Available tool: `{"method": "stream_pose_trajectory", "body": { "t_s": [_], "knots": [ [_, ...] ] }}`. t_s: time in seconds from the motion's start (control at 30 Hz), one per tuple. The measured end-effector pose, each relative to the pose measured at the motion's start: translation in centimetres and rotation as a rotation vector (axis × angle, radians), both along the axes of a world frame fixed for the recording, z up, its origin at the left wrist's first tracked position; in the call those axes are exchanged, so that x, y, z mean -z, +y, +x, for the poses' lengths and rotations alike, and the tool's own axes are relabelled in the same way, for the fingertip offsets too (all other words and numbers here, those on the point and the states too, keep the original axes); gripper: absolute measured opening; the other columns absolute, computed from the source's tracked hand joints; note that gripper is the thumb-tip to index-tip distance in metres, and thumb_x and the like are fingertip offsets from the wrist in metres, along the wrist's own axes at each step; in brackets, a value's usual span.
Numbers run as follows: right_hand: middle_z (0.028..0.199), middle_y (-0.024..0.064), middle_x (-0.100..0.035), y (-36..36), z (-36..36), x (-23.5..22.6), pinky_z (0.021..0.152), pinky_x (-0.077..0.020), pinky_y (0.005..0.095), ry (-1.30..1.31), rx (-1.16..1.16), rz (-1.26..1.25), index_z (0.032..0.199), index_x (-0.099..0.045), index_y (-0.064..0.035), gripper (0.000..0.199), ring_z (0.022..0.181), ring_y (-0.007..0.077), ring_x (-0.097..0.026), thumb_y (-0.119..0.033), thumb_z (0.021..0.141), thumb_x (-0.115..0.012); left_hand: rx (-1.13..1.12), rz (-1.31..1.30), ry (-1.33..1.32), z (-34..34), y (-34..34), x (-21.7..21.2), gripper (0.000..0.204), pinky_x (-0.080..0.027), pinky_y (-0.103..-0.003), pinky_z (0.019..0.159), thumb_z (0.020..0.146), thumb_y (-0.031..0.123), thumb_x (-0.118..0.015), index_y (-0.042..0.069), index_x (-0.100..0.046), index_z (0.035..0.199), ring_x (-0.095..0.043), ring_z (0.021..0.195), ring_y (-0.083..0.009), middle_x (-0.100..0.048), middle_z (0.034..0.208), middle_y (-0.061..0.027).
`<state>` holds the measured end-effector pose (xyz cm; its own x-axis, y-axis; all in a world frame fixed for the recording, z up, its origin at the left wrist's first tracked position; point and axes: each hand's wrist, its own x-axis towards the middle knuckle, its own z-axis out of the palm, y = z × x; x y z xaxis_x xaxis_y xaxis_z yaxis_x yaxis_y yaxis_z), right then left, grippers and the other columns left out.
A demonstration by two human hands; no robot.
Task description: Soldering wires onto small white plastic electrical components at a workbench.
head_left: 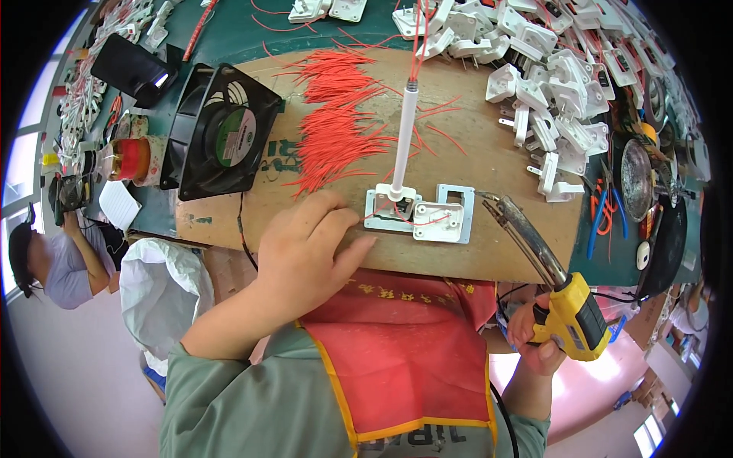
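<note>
In my right hand is a yellow and black soldering gun, its long metal nozzle slanting up and left. The tip sits just right of a flat grey metal jig on the board. Two white plastic plug parts lie in that jig: a left housing and a right plate with a thin red wire across it. A white tube with red wires from its top meets the left housing. My left hand rests beside the jig, fingers curled, thumb and index apart, close to a red wire end.
Cut red wires lie in a long pile on the brown board. A black fan stands left. White plug housings heap up at the right, near blue-handled pliers. A white bag hangs lower left. Another person sits far left.
</note>
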<state>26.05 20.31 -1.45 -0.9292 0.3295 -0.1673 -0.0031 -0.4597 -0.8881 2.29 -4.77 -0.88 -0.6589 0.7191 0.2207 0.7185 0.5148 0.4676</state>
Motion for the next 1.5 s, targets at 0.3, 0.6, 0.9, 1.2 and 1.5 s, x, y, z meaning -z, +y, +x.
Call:
{"method": "stream_pose_trajectory", "body": {
  "t_s": [0.3, 0.6, 0.9, 1.2, 1.5],
  "knots": [
    [0.068, 0.0012, -0.048, -0.2, 0.4, 0.3, 0.047, -0.0405, 0.0247, 0.026, 0.001, 0.012, 0.132, -0.046, 0.0009, 0.075, 0.056, 0.0126, -0.048, -0.045, 0.081, -0.077, 0.051, 0.033, -0.122, -0.5, 0.1, -0.4, 0.018, -0.049, -0.036, 0.062, 0.075, 0.01, -0.075, 0.007, -0.061, 0.086, -0.062, 0.074, -0.0252, -0.062, 0.094, -0.0061],
    [0.068, 0.002, -0.048, -0.5, 0.1, 0.3, 0.046, -0.0407, 0.026, 0.019, 0.014, 0.017, 0.132, -0.046, 0.0011, 0.074, 0.055, 0.0133, -0.048, -0.044, 0.082, -0.077, 0.183, 0.301, -0.207, 0.0, 1.9, 0.1, 0.019, -0.052, -0.033, 0.06, 0.075, 0.002, -0.077, 0.005, -0.065, 0.09, -0.065, 0.074, -0.024, -0.066, 0.092, -0.009],
    [0.068, 0.0019, -0.048, -0.9, 0.2, 0.4, 0.047, -0.0407, 0.0262, 0.016, 0.017, 0.001, 0.132, -0.046, 0.0009, 0.075, 0.054, 0.0136, -0.048, -0.045, 0.081, -0.077, 0.178, 0.391, -0.053, 0.3, 3.3, 1.2, 0.017, -0.049, -0.035, 0.056, 0.076, 0.008, -0.073, 0.009, -0.065, 0.091, -0.062, 0.069, -0.0221, -0.064, 0.089, -0.003],
    [0.069, 0.0016, -0.048, -1.1, 0.1, 0.2, 0.047, -0.041, 0.0266, -0.011, 0.011, -0.043, 0.132, -0.046, 0.0005, 0.076, 0.055, 0.0136, -0.048, -0.045, 0.08, -0.079, 0.268, 0.189, 0.217, 0.8, 2.9, 0.7, 0.027, -0.044, -0.029, 0.056, 0.074, 0.013, -0.063, 0.007, -0.065, 0.1, -0.056, 0.064, -0.0145, -0.065, 0.103, -0.0027],
    [0.069, 0.0022, -0.049, -1.2, 0.2, 0.2, 0.048, -0.0413, 0.0267, -0.012, 0.0, -0.044, 0.131, -0.046, 0.0004, 0.075, 0.056, 0.0137, -0.049, -0.044, 0.081, -0.078, 0.221, 0.34, -0.221, -0.1, 2.6, -0.5, 0.019, -0.051, -0.026, 0.061, 0.082, -0.007, -0.064, 0.002, -0.06, 0.098, -0.063, 0.066, -0.0148, -0.068, 0.106, -0.0138]
  ]
}}
